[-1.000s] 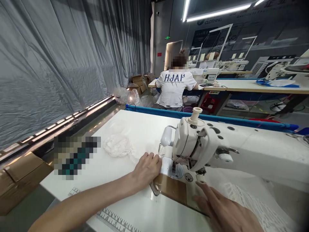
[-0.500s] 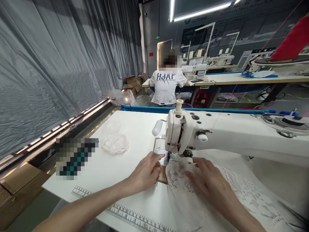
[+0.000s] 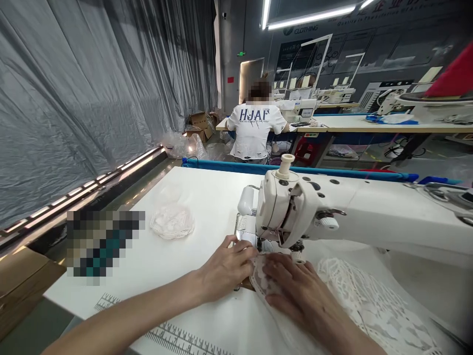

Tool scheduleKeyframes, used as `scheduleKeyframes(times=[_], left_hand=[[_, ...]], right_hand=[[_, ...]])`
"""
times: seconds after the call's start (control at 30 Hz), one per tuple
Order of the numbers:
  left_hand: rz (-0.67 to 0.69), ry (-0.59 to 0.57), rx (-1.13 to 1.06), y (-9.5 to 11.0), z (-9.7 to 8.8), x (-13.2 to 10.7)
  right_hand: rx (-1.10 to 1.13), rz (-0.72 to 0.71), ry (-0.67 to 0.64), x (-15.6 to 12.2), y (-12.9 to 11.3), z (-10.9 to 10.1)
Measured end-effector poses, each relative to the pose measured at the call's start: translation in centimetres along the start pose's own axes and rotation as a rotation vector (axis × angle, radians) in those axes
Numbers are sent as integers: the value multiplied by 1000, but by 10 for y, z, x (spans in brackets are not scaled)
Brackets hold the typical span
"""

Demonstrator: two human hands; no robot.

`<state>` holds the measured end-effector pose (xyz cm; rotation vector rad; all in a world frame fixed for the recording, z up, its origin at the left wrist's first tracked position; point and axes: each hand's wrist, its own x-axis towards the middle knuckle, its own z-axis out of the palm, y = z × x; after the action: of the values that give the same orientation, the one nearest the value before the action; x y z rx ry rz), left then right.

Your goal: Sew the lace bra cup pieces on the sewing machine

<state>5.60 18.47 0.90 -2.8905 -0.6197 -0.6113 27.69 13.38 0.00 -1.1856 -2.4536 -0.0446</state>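
Note:
A white sewing machine (image 3: 332,217) stands on the white table (image 3: 207,197). White lace fabric (image 3: 369,305) lies under its needle area and runs off to the lower right. My left hand (image 3: 229,268) rests by the presser foot, fingers curled onto the left edge of the lace. My right hand (image 3: 295,291) lies flat on the lace just in front of the needle, fingers stretched out and pressing it down. The two hands nearly touch.
A small heap of white lace (image 3: 172,222) lies on the table to the left. A printed ruler (image 3: 173,337) runs along the near edge. A cardboard box (image 3: 22,286) sits at the lower left. A person in a white T-shirt (image 3: 256,130) sits at a farther table.
A second ago the lace was off to the right and the brown plate bare. The right hand drew the lace under the needle, and both hands closed together on it.

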Motion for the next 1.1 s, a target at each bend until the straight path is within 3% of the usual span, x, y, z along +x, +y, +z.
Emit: scheduleKeyframes(times=[0.23,0.67,0.93,1.1], left_hand=[[108,-46,63,0,-6,-4],[22,-105,87,-2,2,-2],[60,18,-47,-5,9,-6],[69,30,-89,-8,14,-6]], right_hand=[[66,21,-70,7,10,5],[-57,-34,3,7,21,8],[-37,-196,56,0,-8,7],[4,-174,40,-6,-22,15]])
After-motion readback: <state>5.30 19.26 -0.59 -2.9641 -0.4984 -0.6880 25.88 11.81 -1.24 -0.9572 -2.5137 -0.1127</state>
